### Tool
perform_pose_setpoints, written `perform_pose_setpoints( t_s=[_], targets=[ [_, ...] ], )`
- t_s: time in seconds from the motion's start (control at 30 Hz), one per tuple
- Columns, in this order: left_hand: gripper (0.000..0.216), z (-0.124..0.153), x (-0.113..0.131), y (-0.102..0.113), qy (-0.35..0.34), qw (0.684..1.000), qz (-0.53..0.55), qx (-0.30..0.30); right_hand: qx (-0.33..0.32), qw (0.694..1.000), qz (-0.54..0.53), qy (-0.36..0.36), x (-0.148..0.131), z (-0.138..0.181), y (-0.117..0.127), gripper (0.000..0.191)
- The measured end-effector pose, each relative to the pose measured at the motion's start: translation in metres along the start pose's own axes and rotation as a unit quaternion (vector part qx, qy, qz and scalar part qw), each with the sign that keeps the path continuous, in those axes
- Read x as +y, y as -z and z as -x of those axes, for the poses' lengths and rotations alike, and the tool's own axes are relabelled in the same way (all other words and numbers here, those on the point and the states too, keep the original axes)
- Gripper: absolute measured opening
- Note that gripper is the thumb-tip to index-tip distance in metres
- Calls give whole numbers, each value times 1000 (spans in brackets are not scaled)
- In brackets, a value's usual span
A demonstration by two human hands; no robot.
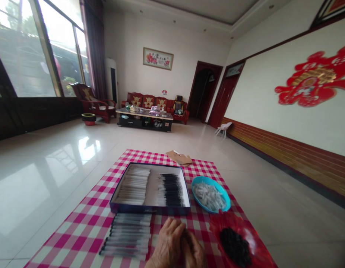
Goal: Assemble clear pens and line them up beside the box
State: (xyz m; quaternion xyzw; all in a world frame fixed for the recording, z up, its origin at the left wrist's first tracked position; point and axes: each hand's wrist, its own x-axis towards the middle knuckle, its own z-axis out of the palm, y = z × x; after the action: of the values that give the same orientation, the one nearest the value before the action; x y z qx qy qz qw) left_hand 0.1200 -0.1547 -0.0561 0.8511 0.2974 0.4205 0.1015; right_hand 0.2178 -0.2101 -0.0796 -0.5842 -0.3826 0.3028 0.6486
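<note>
My left hand (168, 243) and my right hand (192, 250) meet at the near edge of a table with a red-and-white checked cloth (85, 219). Their fingers are curled and pressed together; what they hold is hidden. Left of the hands lies a row of assembled pens (129, 234). Beyond them stands a shallow blue box (150, 209) with white pen tubes (133, 184) on its left side and black refills (171, 190) on its right.
A turquoise bowl (224, 195) of small clear parts sits right of the box. A red dish (256, 242) of small black parts is at the near right. Cardboard pieces (179, 158) lie at the table's far edge. A coffee table (144, 118) and sofas stand across the tiled room.
</note>
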Motion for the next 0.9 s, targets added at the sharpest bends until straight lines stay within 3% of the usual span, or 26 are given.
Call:
perform_pose_setpoints(
  t_s=[0.13,0.27,0.43,0.57,0.9],
  targets=[
    [23,2,3,2,-6,1000,20,-4,-12,1000,16,4,-2,0,4,42],
    [25,4,0,2,-10,999,32,-1,-64,997,27,14,-11,0,7,35],
    [31,4,-1,3,-30,999,44,4,-87,995,51,-9,-32,-2,10,30],
    [35,6,-1,5,-32,999,34,3,-113,990,78,-4,-55,-8,27,28],
    [34,10,-4,3,-19,1000,16,1,25,994,100,-45,-100,-41,101,45]
  ],
)
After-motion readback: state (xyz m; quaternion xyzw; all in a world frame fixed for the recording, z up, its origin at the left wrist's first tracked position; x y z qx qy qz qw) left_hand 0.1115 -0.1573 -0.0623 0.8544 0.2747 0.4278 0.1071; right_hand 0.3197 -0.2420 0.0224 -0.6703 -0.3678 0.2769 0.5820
